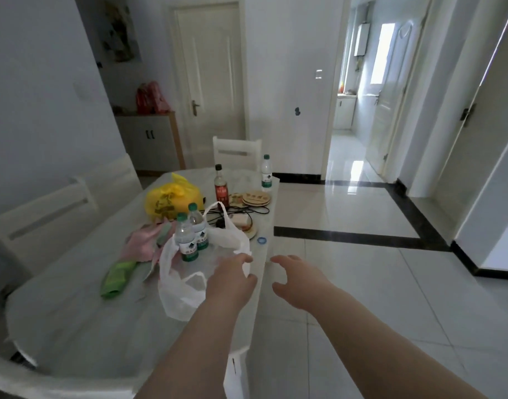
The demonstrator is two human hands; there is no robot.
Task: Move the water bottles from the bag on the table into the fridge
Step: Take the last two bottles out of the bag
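Note:
Two clear water bottles with green caps and labels, one [186, 240] in front of the other [199, 228], stand upright in an open white plastic bag [177, 295] near the table's right edge. A third such bottle [266, 175] stands alone at the table's far corner. My left hand [232, 279] hovers over the bag's right side, its fingers loosely curved and touching the bag's rim. To the right of it, my right hand [298, 280] is over the table edge, fingers loosely curved, holding nothing. No fridge is in view.
On the pale table [88, 326] lie a yellow bag [166, 200], a dark sauce bottle [221, 185], round coasters [257, 198], pink and green cloths [143, 243] and a blue cap [261, 240]. White chairs [237, 152] stand behind and left. Tiled floor leads to a doorway [359, 110] at right.

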